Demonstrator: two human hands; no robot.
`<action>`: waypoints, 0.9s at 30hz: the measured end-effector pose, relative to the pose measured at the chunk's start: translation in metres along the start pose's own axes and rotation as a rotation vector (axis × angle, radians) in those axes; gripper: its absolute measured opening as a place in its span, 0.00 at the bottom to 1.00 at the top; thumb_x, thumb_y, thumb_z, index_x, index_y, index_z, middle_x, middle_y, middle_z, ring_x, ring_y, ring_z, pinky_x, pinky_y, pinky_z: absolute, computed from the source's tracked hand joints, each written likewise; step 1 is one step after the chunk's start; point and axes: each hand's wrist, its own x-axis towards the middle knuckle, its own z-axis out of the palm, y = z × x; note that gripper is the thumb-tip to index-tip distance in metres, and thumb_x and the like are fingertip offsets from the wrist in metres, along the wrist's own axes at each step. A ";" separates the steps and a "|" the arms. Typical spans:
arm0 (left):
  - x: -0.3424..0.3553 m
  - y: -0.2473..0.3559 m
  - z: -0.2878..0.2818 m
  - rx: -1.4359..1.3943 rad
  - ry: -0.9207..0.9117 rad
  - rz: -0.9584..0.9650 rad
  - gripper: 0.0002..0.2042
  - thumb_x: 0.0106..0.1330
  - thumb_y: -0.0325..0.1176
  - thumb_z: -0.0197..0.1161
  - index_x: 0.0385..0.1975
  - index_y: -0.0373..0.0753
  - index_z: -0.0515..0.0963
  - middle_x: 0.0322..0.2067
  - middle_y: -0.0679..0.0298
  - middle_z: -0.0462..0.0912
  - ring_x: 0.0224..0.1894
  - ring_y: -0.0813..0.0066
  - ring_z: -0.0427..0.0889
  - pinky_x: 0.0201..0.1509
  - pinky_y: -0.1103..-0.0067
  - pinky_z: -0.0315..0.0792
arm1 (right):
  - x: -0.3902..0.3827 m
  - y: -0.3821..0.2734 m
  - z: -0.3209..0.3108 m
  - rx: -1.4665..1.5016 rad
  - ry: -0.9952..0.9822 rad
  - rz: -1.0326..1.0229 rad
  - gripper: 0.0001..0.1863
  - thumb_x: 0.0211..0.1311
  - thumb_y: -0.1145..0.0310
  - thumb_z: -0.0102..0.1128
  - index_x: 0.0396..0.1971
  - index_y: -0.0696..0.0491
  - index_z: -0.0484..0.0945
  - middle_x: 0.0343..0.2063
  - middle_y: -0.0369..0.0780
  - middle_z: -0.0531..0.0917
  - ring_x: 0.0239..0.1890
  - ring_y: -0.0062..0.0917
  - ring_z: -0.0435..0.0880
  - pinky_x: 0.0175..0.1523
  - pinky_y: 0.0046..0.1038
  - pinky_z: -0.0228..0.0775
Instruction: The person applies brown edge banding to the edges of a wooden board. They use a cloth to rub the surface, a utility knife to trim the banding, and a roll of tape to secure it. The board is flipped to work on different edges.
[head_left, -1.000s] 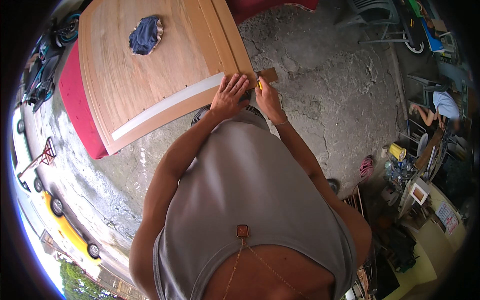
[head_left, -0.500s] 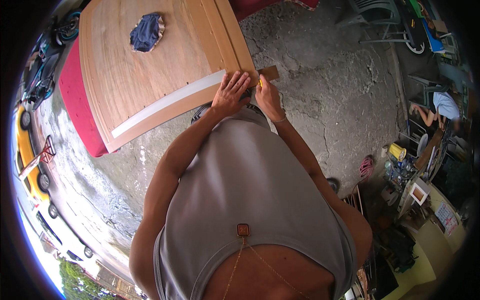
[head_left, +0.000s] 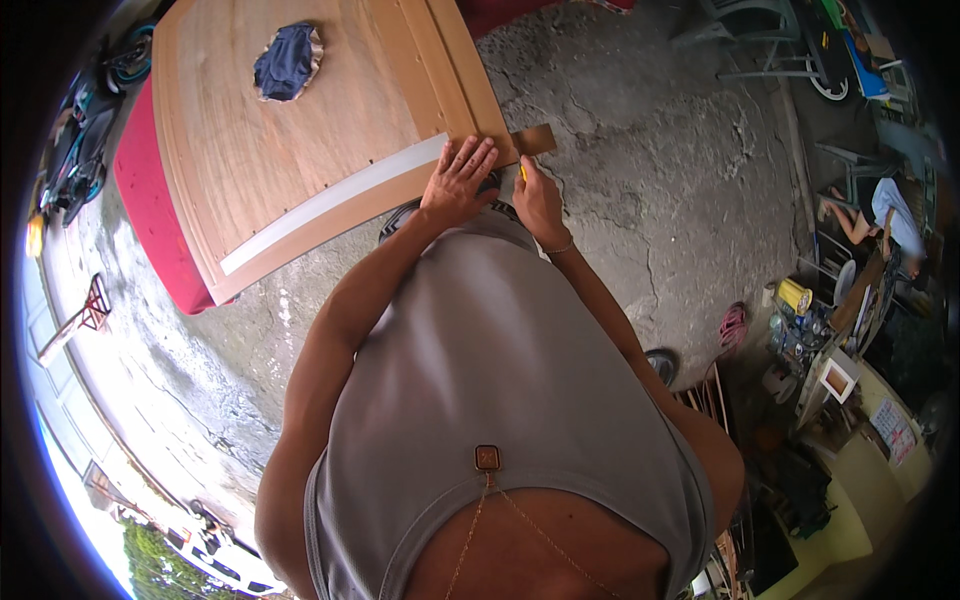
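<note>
A large wooden panel (head_left: 330, 130) lies ahead of me, with a pale strip (head_left: 330, 205) along its near side. My left hand (head_left: 460, 180) rests flat on the panel's near right corner, fingers stretched out and pressing the wood. Just right of that corner, my right hand (head_left: 540, 204) is closed round a small yellow tool (head_left: 523, 172); most of it is hidden in the fingers, so its kind does not show. A brown strip (head_left: 535, 139) juts out past the panel's right edge, just beyond my right hand.
A dark blue cloth pad (head_left: 289, 62) sits on the panel. Red cloth (head_left: 160, 200) shows beneath its left side. Cracked concrete floor (head_left: 640, 190) stretches rightward. A seated person (head_left: 890, 215), a yellow container (head_left: 795, 295) and a cluttered bench are at the right.
My right hand has drawn slightly back toward me, away from the panel's corner. The left hand stays on the panel. Outside at the left, the yellow vehicle has almost passed out of view.
</note>
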 end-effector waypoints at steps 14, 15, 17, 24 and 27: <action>0.001 0.001 0.000 0.007 0.006 0.004 0.37 0.63 0.50 0.61 0.70 0.40 0.58 0.72 0.62 0.54 0.75 0.61 0.48 0.75 0.53 0.41 | -0.020 0.016 0.004 0.029 0.030 -0.041 0.20 0.62 0.73 0.56 0.55 0.59 0.72 0.45 0.52 0.81 0.46 0.47 0.81 0.49 0.41 0.74; 0.001 0.000 0.000 0.002 0.008 0.005 0.37 0.63 0.50 0.61 0.69 0.40 0.59 0.72 0.62 0.54 0.75 0.61 0.48 0.75 0.53 0.41 | -0.022 0.016 0.003 0.029 0.040 -0.047 0.20 0.62 0.73 0.56 0.55 0.59 0.72 0.45 0.52 0.81 0.46 0.47 0.81 0.49 0.41 0.74; 0.001 0.001 0.001 -0.008 0.011 0.005 0.37 0.63 0.50 0.61 0.69 0.40 0.59 0.72 0.62 0.54 0.75 0.62 0.48 0.75 0.53 0.40 | -0.025 0.017 0.002 0.028 0.059 -0.060 0.20 0.61 0.72 0.57 0.54 0.60 0.72 0.43 0.52 0.82 0.45 0.47 0.81 0.48 0.41 0.74; 0.004 0.010 -0.005 0.001 -0.041 -0.033 0.37 0.64 0.51 0.59 0.70 0.41 0.57 0.72 0.62 0.53 0.75 0.59 0.46 0.75 0.52 0.40 | -0.029 0.033 0.001 0.307 0.130 0.108 0.16 0.63 0.66 0.60 0.46 0.59 0.73 0.30 0.51 0.82 0.33 0.40 0.85 0.34 0.36 0.75; 0.010 0.016 -0.004 0.002 -0.085 -0.022 0.38 0.64 0.52 0.59 0.71 0.41 0.56 0.72 0.62 0.53 0.75 0.58 0.45 0.75 0.52 0.39 | 0.003 0.023 -0.004 0.757 0.121 0.577 0.16 0.62 0.64 0.64 0.42 0.55 0.70 0.24 0.43 0.79 0.25 0.29 0.83 0.26 0.32 0.73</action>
